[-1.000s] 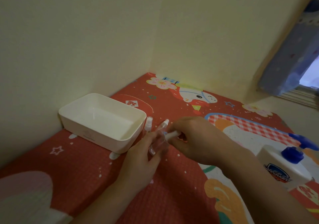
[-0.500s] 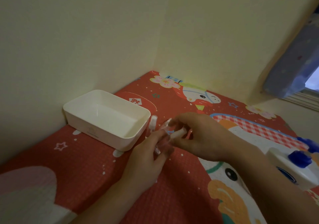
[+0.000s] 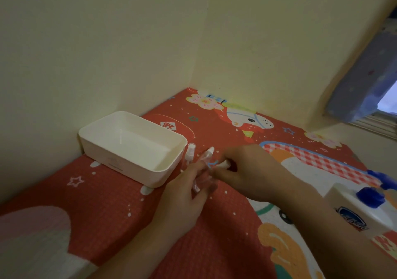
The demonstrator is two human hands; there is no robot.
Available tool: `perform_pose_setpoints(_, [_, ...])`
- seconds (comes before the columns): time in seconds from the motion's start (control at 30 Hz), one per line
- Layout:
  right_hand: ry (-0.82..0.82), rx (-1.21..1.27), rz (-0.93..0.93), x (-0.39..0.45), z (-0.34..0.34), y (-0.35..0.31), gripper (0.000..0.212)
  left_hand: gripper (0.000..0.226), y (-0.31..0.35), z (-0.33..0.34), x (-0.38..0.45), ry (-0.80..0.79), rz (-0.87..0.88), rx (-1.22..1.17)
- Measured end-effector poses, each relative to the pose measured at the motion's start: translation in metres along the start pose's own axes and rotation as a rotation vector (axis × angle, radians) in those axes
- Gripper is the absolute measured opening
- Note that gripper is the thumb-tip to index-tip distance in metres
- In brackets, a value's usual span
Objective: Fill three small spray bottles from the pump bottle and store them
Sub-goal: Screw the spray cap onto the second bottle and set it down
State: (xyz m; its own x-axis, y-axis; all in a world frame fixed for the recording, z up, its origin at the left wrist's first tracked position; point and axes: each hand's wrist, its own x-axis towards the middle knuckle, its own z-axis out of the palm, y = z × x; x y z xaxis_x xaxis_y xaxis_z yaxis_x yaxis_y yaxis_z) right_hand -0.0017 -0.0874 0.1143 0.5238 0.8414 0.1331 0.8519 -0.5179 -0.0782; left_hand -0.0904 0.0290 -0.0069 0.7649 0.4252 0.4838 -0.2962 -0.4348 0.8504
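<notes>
The small clear spray bottle [image 3: 200, 178] lies in the left hand [image 3: 182, 201], fingers curled round it, its long axis running from seven o'clock up to one o'clock. At its top end, the right hand [image 3: 247, 171] pinches a white cap [image 3: 223, 164], touching the neck from three o'clock. A second spray bottle [image 3: 190, 153] stands at eleven o'clock beside the white tray [image 3: 171, 169]. The pump bottle [image 3: 361, 210] sits well apart at three o'clock.
</notes>
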Motion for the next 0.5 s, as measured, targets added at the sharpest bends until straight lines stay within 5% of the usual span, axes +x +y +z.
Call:
perform_pose_setpoints(0.17, [0.093,0.033,0.174,0.001,0.010,-0.004,0.072,0.048,0.004,0.000,0.002,-0.008,0.008,-0.002])
perform_pose_setpoints(0.33, [0.003,0.152,0.002,-0.003,0.000,-0.003,0.011,0.033,-0.003,-0.002,0.003,0.021,-0.015,0.013])
perform_pose_setpoints(0.5, [0.077,-0.047,0.133,0.004,0.007,-0.010,0.046,0.044,0.000,0.001,0.001,-0.031,-0.006,0.033])
